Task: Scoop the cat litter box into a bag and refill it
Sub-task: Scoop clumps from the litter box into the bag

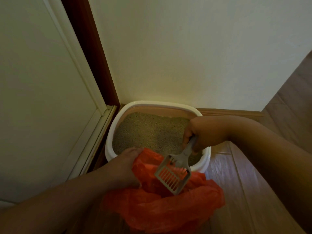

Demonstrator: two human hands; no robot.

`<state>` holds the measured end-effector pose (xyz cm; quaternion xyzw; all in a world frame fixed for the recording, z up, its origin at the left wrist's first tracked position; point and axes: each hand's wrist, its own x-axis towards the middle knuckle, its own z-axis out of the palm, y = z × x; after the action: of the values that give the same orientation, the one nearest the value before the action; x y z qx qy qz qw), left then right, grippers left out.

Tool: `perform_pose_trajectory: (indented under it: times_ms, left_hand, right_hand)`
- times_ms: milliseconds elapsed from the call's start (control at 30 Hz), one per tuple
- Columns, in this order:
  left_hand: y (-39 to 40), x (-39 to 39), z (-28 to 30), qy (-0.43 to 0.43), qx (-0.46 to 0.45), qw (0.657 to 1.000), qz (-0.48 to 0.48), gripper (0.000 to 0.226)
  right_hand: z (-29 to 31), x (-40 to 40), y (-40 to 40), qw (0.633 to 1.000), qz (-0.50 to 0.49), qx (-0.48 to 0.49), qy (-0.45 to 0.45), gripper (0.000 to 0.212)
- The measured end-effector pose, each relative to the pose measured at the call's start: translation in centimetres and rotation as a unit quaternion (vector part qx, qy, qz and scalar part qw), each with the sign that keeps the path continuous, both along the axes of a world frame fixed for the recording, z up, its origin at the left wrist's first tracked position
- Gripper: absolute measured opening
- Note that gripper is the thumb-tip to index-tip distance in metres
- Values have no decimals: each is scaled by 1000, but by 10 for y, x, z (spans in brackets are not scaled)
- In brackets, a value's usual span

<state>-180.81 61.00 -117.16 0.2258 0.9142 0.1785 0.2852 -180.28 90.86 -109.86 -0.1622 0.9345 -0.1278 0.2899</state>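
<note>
- The litter box [118, 115] is sitting on the floor in the corner by the wall, litter [148, 130] lying smooth; no refill supply is showing.
- The orange bag [168, 210] is lying on the floor touching the box's near edge, the left hand [125, 168] gripping its rim open.
- The right hand [200, 132] is gripping the scoop [172, 176], tipping over the bag's mouth; its slots look nearly empty.
- Scooping seems underway; refilling looks not yet started.

the orange bag [162, 208] runs off the bottom edge and covers the litter box's [118, 115] near rim. the scoop's [173, 174] handle top is buried in the right hand [202, 132]. both forearms leave the frame.
</note>
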Motion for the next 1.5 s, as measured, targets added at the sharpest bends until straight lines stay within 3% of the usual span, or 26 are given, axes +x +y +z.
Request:
perform_pose_trajectory:
  times_ms: [233, 500, 633, 800, 967, 1133, 1300, 1500]
  left_hand:
    - [0, -1, -1, -2, -6, 1000, 10, 123]
    - [0, -1, -2, -18, -23, 1000, 4, 120]
    - [0, 0, 0, -36, -38, 999, -1, 107]
    - [0, 0, 0, -32, -34, 999, -7, 89]
    - [-4, -1, -5, -63, -26, 998, 0, 75]
    - [-7, -2, -7, -81, -18, 996, 9, 64]
    - [-7, -2, -9, -90, -15, 996, 20, 63]
    - [-7, -2, -10, -90, -10, 996, 19, 61]
  right_hand:
    - [0, 1, 8, 999, -30, -35, -10, 32]
    - [-20, -3, 44, 957, -219, -188, 22, 26]
    - [-54, -17, 54, 956, -266, -73, 99, 17]
    - [-85, -24, 52, 962, -252, 32, 101, 17]
    - [-93, -28, 52, 950, -297, 51, 86, 25]
    - [-86, -39, 56, 934, -316, 106, 132, 21]
    - [-89, -46, 55, 930, -321, 155, 93, 39]
    - [-99, -42, 48, 927, -312, 190, 90, 43]
